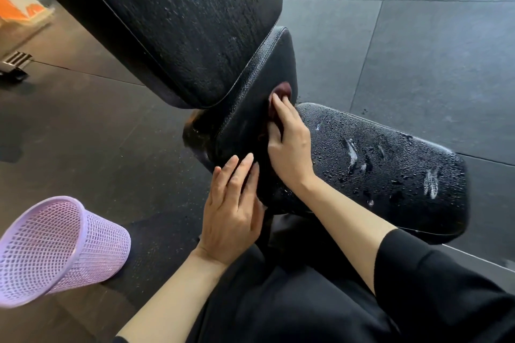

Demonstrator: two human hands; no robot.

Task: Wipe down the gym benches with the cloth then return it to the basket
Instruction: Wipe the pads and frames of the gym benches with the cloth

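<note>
Currently: wiping step in hand on the wet seat pad (250, 108). Right hand (289, 147) pinches the dark red cloth (282, 92) against it; left hand (232, 209), fingers straight, braces its near edge. Next, likely: droplet-covered pad (390, 170) at right; lilac mesh basket (55, 248) waits near left.

You see the dark rubber floor (418, 50) carrying a wet black bench (195, 22); a purple basket (55, 248) stands on it, lower left.
</note>
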